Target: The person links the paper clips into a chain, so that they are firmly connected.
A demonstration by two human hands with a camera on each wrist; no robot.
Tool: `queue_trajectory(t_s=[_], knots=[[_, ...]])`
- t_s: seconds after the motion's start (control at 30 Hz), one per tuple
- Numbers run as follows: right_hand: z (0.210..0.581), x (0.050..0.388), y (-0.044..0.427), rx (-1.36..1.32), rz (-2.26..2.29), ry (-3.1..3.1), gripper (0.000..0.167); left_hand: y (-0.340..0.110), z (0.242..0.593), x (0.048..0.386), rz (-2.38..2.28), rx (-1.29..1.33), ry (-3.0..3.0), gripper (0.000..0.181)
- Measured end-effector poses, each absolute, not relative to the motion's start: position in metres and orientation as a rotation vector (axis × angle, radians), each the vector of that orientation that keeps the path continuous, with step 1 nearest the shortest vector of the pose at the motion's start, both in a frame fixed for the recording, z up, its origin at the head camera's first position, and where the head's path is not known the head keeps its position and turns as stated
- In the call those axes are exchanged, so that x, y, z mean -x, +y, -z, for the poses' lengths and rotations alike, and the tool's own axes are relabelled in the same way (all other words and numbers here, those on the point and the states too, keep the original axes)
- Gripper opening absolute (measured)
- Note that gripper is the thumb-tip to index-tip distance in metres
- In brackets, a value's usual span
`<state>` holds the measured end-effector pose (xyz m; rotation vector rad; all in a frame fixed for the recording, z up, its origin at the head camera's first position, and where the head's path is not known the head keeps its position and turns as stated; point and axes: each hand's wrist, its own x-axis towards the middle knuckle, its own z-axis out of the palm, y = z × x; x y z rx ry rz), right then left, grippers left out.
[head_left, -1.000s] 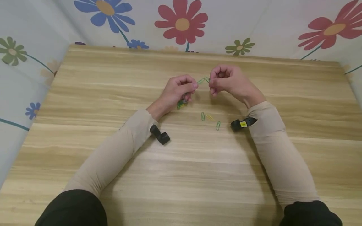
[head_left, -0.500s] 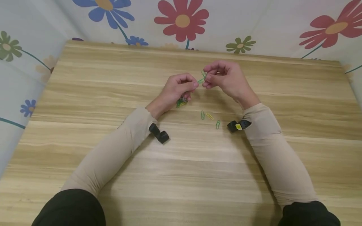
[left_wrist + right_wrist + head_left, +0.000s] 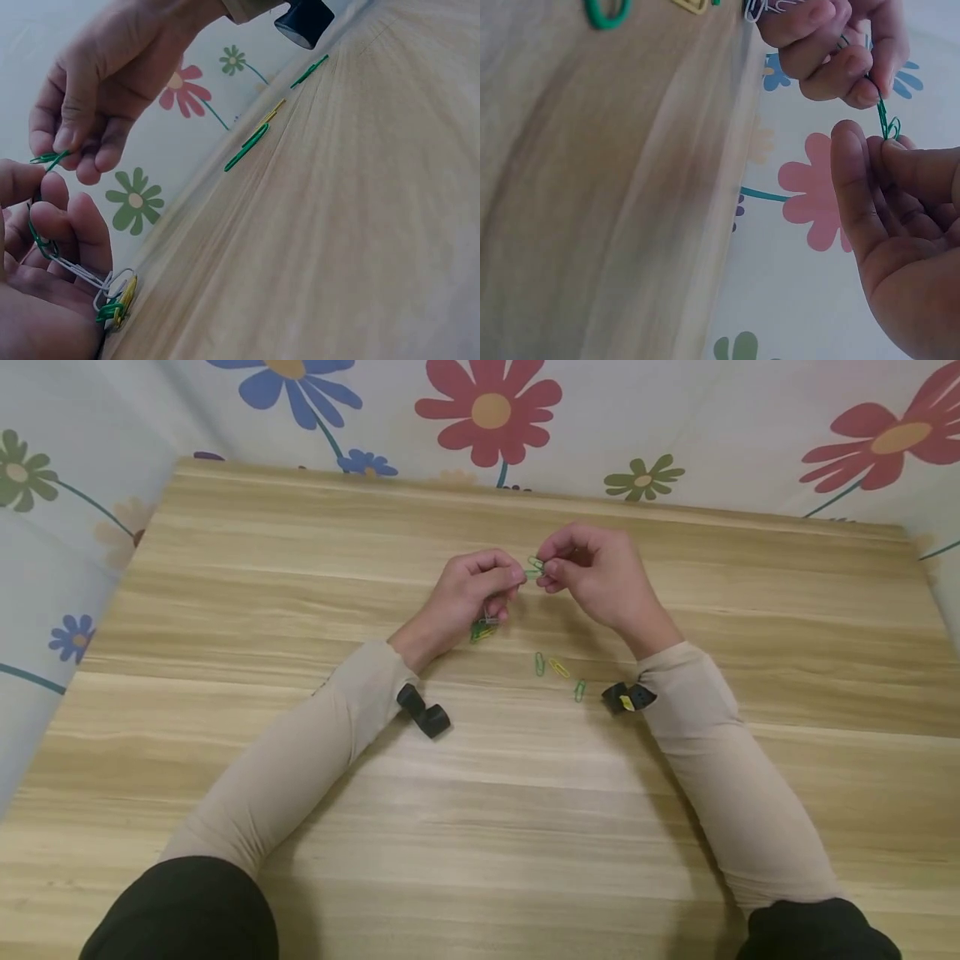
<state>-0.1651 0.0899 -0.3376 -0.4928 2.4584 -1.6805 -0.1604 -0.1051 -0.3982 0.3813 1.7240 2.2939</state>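
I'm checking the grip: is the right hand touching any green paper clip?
Touching. In the right wrist view, the thumb tip of the right hand meets a green paper clip, with no gap showing.

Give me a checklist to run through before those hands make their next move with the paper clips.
1. Left hand pinches a green clip: ok.
2. Right hand pinches a second green clip: ok.
3. Those two clips hooked together: cannot tell; they meet at the fingertips, but the crossing is too small to read.
4. Hanging clips at the left hand (white, yellow, green) clear of the table: cannot tell; they look close to the surface.
5. Loose clips (one yellow, two green) lying on the table near the hands: ok.
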Motion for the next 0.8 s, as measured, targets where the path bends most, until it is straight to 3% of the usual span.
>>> queue_trajectory(t_s=[0.57, 0.8], knots=[[0.3329, 0.1595, 0.0876, 0.706, 1.261, 2.805, 0.010, -0.1055, 0.3944, 0.1610, -2.430, -0.161, 1.441, 0.019], [0.3262, 0.1591, 0.0910, 0.612, 1.284, 2.746, 0.012, -0.1078, 0.3953, 0.1600, -2.429, -0.201, 1.444, 0.022]])
